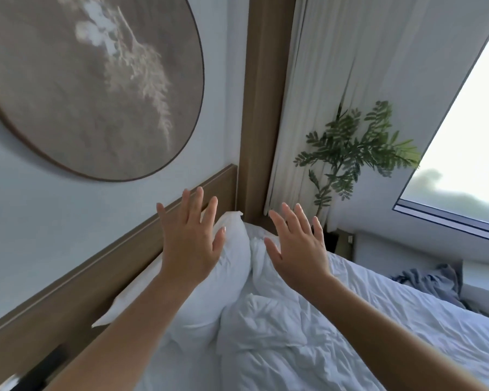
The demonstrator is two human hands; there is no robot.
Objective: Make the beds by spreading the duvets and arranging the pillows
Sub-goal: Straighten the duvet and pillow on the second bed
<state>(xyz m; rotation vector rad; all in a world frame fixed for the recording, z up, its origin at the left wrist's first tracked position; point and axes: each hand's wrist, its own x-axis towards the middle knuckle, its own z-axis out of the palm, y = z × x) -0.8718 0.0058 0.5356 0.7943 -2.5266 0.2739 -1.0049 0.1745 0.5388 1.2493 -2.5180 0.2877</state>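
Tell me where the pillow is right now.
Head view, centre-left: the pillow leans against the wooden headboard, partly behind the left hand, with the rumpled duvet on its right.

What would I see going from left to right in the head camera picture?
First the round wall picture, then the left hand, the right hand, the leafy plant, and last the window.

Round wall picture (91, 80), plant (350, 153), curtain (316, 94).
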